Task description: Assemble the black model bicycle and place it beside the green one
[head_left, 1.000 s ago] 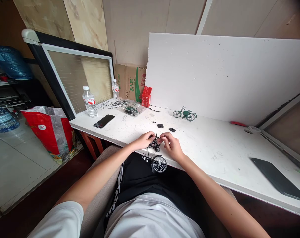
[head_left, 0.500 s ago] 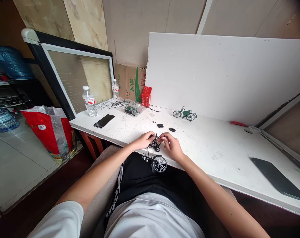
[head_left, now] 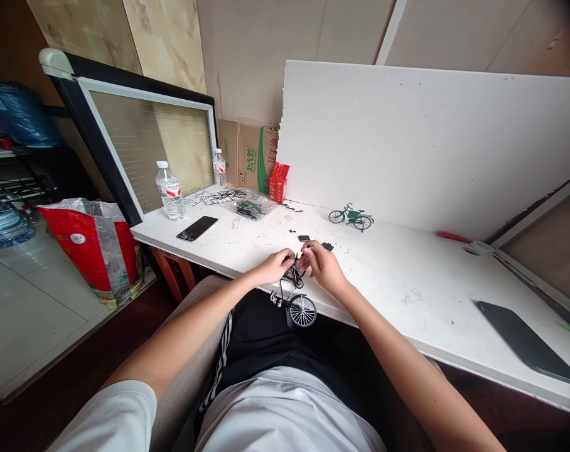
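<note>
A black model bicycle (head_left: 302,311) with silver spokes hangs partly over the table's front edge, one wheel toward my lap. My left hand (head_left: 278,265) is closed on its far end, near the other wheel. Beside that wheel, my right hand (head_left: 323,267) is pinched, its fingertips just above the bicycle. What they hold is too small to make out. Beyond the hands lie a small flat black piece (head_left: 304,238) and another black part (head_left: 328,247), partly behind my right fingers. Farther back stands a green model bicycle (head_left: 351,217).
On the white table (head_left: 388,282) are a phone (head_left: 197,228), a water bottle (head_left: 170,191), a clear bag of parts (head_left: 252,207) and black part frames (head_left: 214,197). A red box (head_left: 278,182) stands by a carton (head_left: 247,157). A dark flat panel (head_left: 525,339) lies at right.
My right hand has moved slightly up and away from the bicycle, now covering part of the black piece behind. My left hand and the bicycle have stayed nearly still.
</note>
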Demonstrator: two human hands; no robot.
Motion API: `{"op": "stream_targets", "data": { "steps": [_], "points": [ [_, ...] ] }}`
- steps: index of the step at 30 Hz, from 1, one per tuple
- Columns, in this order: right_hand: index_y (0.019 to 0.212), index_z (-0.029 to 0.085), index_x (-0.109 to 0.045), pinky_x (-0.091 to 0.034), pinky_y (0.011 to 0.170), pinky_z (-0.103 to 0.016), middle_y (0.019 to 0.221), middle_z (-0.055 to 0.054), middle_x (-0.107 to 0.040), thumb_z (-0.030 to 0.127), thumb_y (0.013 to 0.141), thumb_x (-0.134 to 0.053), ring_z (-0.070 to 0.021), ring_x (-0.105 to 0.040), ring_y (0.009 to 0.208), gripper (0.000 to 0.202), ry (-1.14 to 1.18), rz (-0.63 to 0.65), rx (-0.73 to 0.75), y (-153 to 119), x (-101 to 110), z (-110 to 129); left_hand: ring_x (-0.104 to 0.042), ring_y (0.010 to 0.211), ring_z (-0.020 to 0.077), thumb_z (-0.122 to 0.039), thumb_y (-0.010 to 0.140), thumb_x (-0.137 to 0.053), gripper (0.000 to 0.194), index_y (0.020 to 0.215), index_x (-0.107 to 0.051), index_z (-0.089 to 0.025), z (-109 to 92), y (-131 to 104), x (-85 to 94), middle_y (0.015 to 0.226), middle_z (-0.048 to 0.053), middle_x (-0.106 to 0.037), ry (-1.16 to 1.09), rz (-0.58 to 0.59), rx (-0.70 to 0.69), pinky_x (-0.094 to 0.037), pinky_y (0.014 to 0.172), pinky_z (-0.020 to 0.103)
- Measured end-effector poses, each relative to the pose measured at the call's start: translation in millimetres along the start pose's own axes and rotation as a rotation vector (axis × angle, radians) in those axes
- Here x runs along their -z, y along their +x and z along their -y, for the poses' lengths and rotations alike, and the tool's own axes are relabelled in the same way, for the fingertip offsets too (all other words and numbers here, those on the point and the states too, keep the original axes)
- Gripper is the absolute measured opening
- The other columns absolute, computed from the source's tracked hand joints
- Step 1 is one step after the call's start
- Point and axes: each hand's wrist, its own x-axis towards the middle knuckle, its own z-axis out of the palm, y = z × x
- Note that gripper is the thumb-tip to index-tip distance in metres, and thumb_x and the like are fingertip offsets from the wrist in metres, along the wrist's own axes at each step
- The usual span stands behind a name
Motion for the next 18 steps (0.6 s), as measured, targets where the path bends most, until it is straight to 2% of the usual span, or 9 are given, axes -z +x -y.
{"op": "stream_targets", "data": {
  "steps": [8, 12, 18],
  "points": [
    [0.113, 0.027, -0.053, -0.055, 0.05, -0.027, 0.076, -0.002, -0.077, 0.057, 0.116, -0.038, -0.0199, -0.075, 0.06, 0.034, -0.068, 0.069, 0.044, 10.3, 3.0, 3.9, -0.064, 0.099, 0.0229, -0.046, 0.11, -0.051, 0.028, 0.107, -0.063, -0.021, -6.6, -1.6, 0.6, 0.105, 0.008, -0.072, -0.009, -0.019, -0.012, -0.055, 0.1, 0.037],
    [0.113, 0.027, -0.054, -0.054, 0.049, -0.026, 0.075, 0.0, -0.075, 0.049, 0.116, -0.039, -0.0188, -0.075, 0.059, 0.027, -0.086, 0.138, 0.062, 16.8, 5.9, 8.6, -0.065, 0.1, 0.0234, -0.044, 0.11, -0.051, 0.026, 0.106, -0.063, -0.02, -5.4, -0.8, 0.4, 0.105, 0.008, -0.072, -0.001, -0.026, -0.021, -0.055, 0.101, 0.038],
    [0.109, 0.026, -0.055, -0.052, 0.053, -0.025, 0.068, 0.002, -0.072, 0.035, 0.115, -0.041, -0.016, -0.07, 0.053, 0.018, -0.133, 0.161, 0.082, 23.0, 5.7, 14.7, -0.066, 0.104, 0.024, -0.042, 0.111, -0.05, 0.025, 0.11, -0.063, -0.02, 2.7, 1.5, 0.2, 0.111, 0.009, -0.072, 0.017, -0.029, -0.036, -0.055, 0.103, 0.039]
  ]
}}
